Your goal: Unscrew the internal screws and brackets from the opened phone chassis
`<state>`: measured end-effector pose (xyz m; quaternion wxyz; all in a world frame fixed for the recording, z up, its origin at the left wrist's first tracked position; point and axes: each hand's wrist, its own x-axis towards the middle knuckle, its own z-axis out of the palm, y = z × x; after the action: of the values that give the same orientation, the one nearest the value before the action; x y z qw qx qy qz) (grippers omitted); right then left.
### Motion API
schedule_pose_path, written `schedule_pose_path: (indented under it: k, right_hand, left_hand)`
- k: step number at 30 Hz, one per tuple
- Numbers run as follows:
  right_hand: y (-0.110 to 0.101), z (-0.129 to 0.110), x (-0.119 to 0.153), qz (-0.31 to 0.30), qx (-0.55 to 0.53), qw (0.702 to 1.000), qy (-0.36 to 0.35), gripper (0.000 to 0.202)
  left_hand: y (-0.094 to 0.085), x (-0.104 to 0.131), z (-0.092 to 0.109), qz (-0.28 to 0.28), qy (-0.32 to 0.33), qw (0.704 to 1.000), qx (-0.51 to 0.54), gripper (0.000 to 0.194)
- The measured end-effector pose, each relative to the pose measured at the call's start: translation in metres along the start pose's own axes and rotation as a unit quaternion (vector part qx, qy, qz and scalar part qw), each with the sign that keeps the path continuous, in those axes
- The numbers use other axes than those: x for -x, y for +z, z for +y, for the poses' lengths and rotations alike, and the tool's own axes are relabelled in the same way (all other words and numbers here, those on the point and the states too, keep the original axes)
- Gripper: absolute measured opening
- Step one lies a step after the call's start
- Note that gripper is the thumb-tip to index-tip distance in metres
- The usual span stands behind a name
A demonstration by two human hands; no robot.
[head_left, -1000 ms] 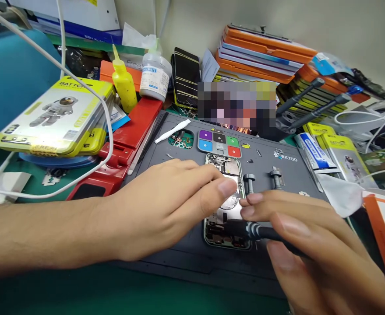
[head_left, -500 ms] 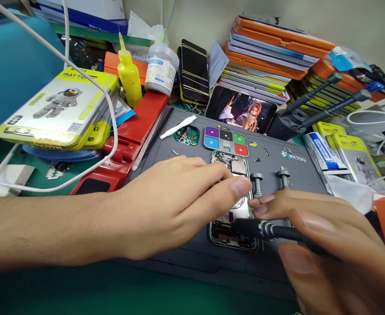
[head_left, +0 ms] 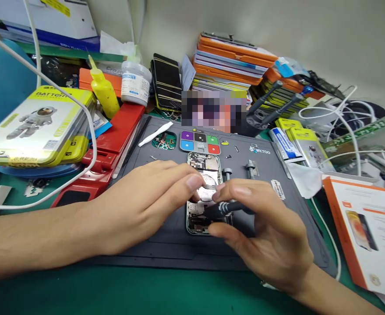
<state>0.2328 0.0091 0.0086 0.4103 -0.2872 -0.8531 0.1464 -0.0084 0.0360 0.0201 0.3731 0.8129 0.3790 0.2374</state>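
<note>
An opened phone [head_left: 197,222] with bare inner parts lies upright in the view on a dark grey mat [head_left: 166,258]. My left hand [head_left: 159,192] rests over the phone's left edge, its fingers together at the middle; whether they hold anything is hidden. From the right, my right hand [head_left: 264,227] holds a dark pen-like tool [head_left: 217,211], whose tip points left over the phone's lower half. My right index finger reaches the phone's middle, beside the round silvery part [head_left: 208,192]. The right thumb is at the phone's lower right.
Above the phone lies a coloured magnetic pad [head_left: 200,142], with a white stick [head_left: 156,134] to its left. A red tool [head_left: 120,131] and battery boxes [head_left: 37,127] stand left. An orange-white box [head_left: 366,232] and cables are right, a blade [head_left: 277,190] on the mat.
The view has shifted, showing more of the right side. My right hand has moved in closer over the phone, its index finger now at the phone's middle. The left hand stays over the phone.
</note>
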Motion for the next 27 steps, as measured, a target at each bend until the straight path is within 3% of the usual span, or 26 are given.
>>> schedule_pose_path:
  k: [3, 5, 6, 11, 16, 20, 23, 27]
  right_hand:
    - [-0.005, 0.005, 0.002, 0.081, -0.053, 0.99, 0.104, 0.057]
    - [-0.014, 0.009, -0.001, 0.117, -0.013, 0.979, 0.168, 0.051]
    - [-0.02, 0.012, -0.003, 0.116, 0.061, 0.971, 0.198, 0.048]
    - [-0.042, 0.029, -0.01, 0.008, 0.241, 0.944, 0.225, 0.039]
    - [-0.038, 0.028, -0.006, -0.108, 0.335, 0.904, 0.243, 0.028]
    - [-0.033, 0.023, -0.004, -0.153, 0.388, 0.879, 0.233, 0.026]
    - [-0.035, 0.022, -0.005, -0.146, 0.413, 0.866, 0.24, 0.031]
    - [-0.048, 0.025, -0.01, -0.107, 0.449, 0.838, 0.289, 0.039]
  left_hand:
    - [0.001, 0.0, -0.001, 0.001, 0.0, 1.0, 0.024, 0.05]
    - [0.002, 0.0, -0.001, 0.009, 0.001, 0.999, 0.031, 0.049]
    - [0.002, 0.0, -0.002, 0.013, 0.001, 0.999, 0.034, 0.049]
    - [0.004, 0.002, -0.003, 0.019, 0.004, 0.999, 0.051, 0.048]
    - [0.004, 0.001, -0.003, 0.019, 0.002, 0.998, 0.053, 0.046]
    - [0.004, 0.002, -0.003, 0.017, 0.011, 0.999, 0.045, 0.043]
    - [0.005, 0.008, -0.002, 0.042, 0.106, 0.99, -0.079, 0.033]
    - [0.009, 0.016, 0.006, 0.062, 0.295, 0.923, -0.24, 0.019]
